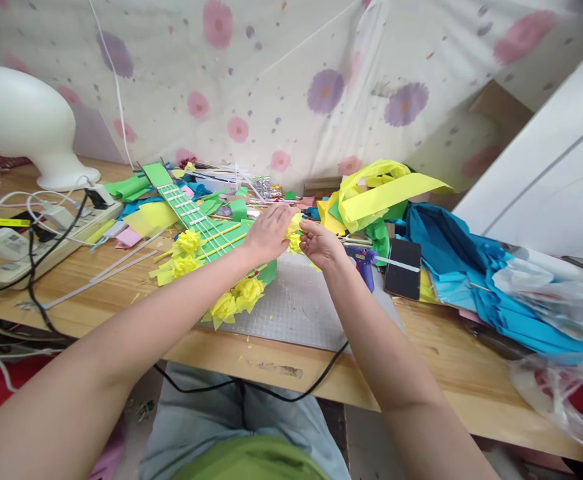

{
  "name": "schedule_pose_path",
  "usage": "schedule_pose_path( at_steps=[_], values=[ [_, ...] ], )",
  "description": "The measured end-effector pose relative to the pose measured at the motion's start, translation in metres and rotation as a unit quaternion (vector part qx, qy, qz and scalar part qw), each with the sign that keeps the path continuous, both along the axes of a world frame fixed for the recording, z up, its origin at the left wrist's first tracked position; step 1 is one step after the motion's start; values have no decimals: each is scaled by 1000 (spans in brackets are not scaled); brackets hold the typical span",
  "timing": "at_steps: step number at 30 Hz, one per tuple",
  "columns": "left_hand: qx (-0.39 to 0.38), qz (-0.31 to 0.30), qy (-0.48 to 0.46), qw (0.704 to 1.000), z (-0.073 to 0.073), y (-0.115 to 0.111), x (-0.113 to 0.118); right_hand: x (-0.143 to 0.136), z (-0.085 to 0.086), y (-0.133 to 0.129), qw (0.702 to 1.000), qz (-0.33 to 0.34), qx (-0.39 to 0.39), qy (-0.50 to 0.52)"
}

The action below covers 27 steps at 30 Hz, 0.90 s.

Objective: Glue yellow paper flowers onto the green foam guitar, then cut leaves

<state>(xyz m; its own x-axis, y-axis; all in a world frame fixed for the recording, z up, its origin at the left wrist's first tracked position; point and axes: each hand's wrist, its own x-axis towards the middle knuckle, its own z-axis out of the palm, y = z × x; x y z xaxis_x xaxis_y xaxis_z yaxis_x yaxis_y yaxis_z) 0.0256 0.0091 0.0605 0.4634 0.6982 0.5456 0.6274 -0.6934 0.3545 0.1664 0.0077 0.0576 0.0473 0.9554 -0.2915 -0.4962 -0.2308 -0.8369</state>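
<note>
Frame centre: yellow paper flower [295,244] sitting between hands. Right hand [321,245] curling, fingertips pinching flower's right edge. Left hand [270,233] reaching over flower's left side, fingers bending; view hiding fingertips, cannot tell if gripping. Green guitar [191,211] lying left of centre, gray mat [296,307] spreading below hands, purple glue gun [365,265] lying right of centre beside dark phone [403,268].

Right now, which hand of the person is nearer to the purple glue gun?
The right hand: it is close to the purple glue gun, on the gun's left side. The left hand is also left of the gun but farther away, beyond the right hand.
</note>
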Motion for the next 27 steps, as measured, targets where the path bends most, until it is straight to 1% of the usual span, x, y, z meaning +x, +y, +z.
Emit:
schedule_pose_path(
  at_steps=[1,2,3,4,5,6,7,8,9,10,11,12,13,14,15,18,20,22,23,24,26,27],
  values=[
    [-22,-5,-51,998,0,-1,-1,1,-1,0,1000,-7,0,9],
    [-58,3,-116,992,1,-2,0,3,-2,-1,1000,-18,0,21],
    [-113,22,-192,975,1,-3,0,4,-3,-1,999,-29,1,34],
    [-186,46,-273,943,2,-4,1,5,-3,-2,998,-40,3,46],
    [-274,66,-348,894,3,-5,1,5,-4,-2,997,-48,5,56],
    [-367,74,-408,833,4,-5,1,6,-4,-3,997,-50,8,64],
    [-450,70,-453,767,5,-4,1,6,-4,-3,996,-49,10,70],
    [-515,55,-485,705,6,-4,1,5,-5,-4,996,-44,13,76],
    [-559,32,-507,656,7,-3,0,5,-6,-5,996,-36,19,80],
    [-584,6,-523,620,9,-3,0,3,-8,-5,996,-25,25,80],
    [-598,-18,-535,596,10,-3,-1,2,-10,-6,997,-13,32,76],
    [-607,-37,-542,580,11,-3,-1,0,-13,-7,997,-2,39,68],
    [-616,-49,-541,570,12,-3,0,-1,-16,-7,997,9,43,57],
    [-624,-54,-535,567,12,-3,0,-2,-18,-9,998,18,46,41],
    [-628,-50,-527,570,12,-4,0,-2,-21,-10,998,27,49,22],
    [-614,-7,-509,604,10,-4,-1,9,-24,-20,993,64,67,-77],
    [-590,20,-500,634,7,-4,-5,28,-23,-30,975,101,85,-181],
    [-566,38,-488,664,4,-3,-10,58,-20,-44,942,146,104,-285],
    [-557,43,-483,674,2,-3,-14,75,-19,-51,921,178,111,-329],
    [-554,45,-482,678,1,-2,-17,94,-18,-58,896,212,106,-375],
    [-559,43,-490,668,0,1,-22,132,-17,-70,842,268,78,-462],
    [-562,37,-498,659,0,2,-24,149,-18,-74,816,277,58,-504]
  ],
)
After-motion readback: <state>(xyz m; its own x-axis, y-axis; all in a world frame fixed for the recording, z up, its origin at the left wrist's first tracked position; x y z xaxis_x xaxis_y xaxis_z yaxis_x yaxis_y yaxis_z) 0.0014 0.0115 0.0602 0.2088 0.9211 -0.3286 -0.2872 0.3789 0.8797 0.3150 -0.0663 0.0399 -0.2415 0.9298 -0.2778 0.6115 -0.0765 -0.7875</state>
